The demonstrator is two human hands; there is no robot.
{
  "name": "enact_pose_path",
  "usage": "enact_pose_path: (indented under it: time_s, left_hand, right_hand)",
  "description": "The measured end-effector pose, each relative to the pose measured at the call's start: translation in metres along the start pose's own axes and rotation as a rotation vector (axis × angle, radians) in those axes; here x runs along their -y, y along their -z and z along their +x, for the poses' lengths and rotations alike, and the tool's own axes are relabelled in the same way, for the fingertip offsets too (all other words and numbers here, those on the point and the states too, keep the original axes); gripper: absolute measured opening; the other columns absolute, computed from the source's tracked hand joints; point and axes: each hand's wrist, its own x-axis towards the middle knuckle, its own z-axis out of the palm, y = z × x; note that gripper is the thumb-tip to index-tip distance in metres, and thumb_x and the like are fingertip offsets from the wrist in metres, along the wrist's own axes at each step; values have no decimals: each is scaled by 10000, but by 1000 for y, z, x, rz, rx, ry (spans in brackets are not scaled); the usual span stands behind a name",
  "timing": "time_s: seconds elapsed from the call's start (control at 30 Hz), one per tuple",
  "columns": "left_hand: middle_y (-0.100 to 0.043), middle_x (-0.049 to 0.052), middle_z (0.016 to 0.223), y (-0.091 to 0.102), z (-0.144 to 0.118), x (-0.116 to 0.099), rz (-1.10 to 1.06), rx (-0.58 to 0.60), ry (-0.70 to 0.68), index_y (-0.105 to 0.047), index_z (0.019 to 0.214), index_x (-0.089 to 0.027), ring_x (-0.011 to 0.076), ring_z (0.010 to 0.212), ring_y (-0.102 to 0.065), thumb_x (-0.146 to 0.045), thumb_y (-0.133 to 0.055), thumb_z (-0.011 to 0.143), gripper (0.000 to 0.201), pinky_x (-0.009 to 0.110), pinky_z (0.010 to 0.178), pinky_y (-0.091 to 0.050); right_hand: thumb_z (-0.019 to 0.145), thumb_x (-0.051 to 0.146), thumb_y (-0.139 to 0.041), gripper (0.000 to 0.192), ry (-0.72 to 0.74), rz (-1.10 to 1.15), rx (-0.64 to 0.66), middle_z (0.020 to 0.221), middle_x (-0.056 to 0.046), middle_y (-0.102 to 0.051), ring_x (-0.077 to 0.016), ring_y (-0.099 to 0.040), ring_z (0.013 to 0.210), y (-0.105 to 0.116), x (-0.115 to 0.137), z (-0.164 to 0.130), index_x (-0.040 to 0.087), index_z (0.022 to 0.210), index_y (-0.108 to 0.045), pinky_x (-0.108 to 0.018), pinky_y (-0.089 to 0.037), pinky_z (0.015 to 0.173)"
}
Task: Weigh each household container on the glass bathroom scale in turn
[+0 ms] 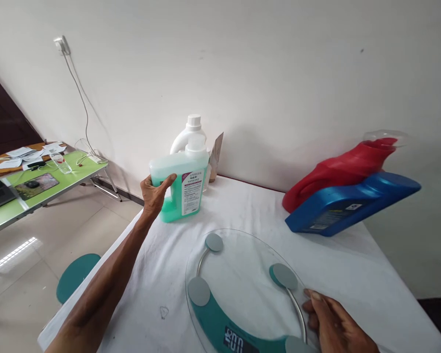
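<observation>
My left hand (155, 192) is wrapped around the handle of a clear jug of green liquid detergent (193, 189) with a white label. The jug stands upright at the table's far left, or very nearly touches the cloth. Nearer to me is a round glass bathroom scale (242, 274) with grey foot pads, a teal band and a lit digital display (238, 340). My right hand (332, 321) pinches the scale's right edge between thumb and fingers; the fingertips are partly hidden. The scale's near edge runs out of view.
Behind the jug stand a white bottle (194, 122) and a brown packet (216, 152). A red bottle (338, 169) and a blue bottle (353, 203) are at the right by the wall. A green table (77, 171) and a teal stool (75, 277) are at left.
</observation>
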Motion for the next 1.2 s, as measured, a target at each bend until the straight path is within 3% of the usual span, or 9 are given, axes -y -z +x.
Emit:
enact_pose_path:
  time_s: [0.27,0.37,0.47,0.53,0.63,0.8,0.9,1.0,1.2]
  left_hand:
    - [-546,-38,635,13,1,0,212,9,-99,-585,738,-220,130,605,-501,-719,-852,742,566,270,594,-442]
    - [-702,74,1045,21,-12,-21,419,-140,-302,-682,1079,-189,247,971,-668,-637,-899,736,605,388,882,-583]
    - [-612,192,1460,11,-37,-52,546,-180,-554,-612,1403,-190,371,1379,-586,-532,-898,798,752,546,1165,-515]
    - [-613,192,1476,-13,-59,-71,536,34,-629,-607,1434,-206,375,1395,-593,-498,-853,879,674,549,1174,-518]
    - [-703,141,1322,-76,-90,-83,408,450,-571,-655,1383,-234,328,1226,-693,-480,-827,939,537,501,1117,-562]
    - [-749,184,1277,-202,-119,-52,271,858,-246,-657,1354,-173,318,1123,-732,-470,-978,823,687,496,1033,-598]
    - [-710,216,1399,-262,-130,-22,286,938,-79,-659,1362,-159,367,1260,-705,-413,-1099,626,894,531,1089,-588]
    - [-737,181,1368,-303,-142,-1,279,926,30,-678,1358,-164,380,1293,-698,-363,-1119,574,921,540,1118,-579]
    - [-821,122,1132,-337,-156,15,76,821,281,-760,1196,-156,315,1084,-770,-244,-1082,634,654,468,992,-629]
  right_hand:
    - [838,804,-551,574,74,188,15,759,-92,-796,-288,-735,647,-7,6,-10,265,814,-749,-376,-550,627]
    - [871,795,-519,563,110,212,20,757,-84,-785,-264,-715,640,-8,8,-12,270,785,-703,-359,-529,632]
    - [904,769,-491,538,155,227,19,753,-83,-775,-260,-704,653,-9,7,-12,279,766,-663,-360,-518,656]
    - [913,755,-476,523,178,239,12,746,-86,-769,-268,-703,667,-10,5,-11,284,774,-653,-367,-513,672]
    - [927,748,-469,509,206,265,12,748,-90,-770,-280,-706,679,-12,1,-10,291,795,-650,-370,-509,674]
    - [995,734,-446,505,256,308,8,738,-92,-757,-283,-690,691,-14,-6,-10,306,775,-597,-369,-493,690]
    - [1023,777,-411,559,279,327,-17,696,-72,-717,-268,-651,665,-17,-9,-10,306,765,-569,-363,-483,683]
    - [1022,832,-377,616,274,354,-41,653,-48,-662,-248,-604,624,-22,-10,-10,306,748,-542,-351,-466,654]
    - [1052,805,-373,605,257,366,-88,597,13,-526,-206,-483,562,-31,-11,-10,309,717,-459,-328,-393,593]
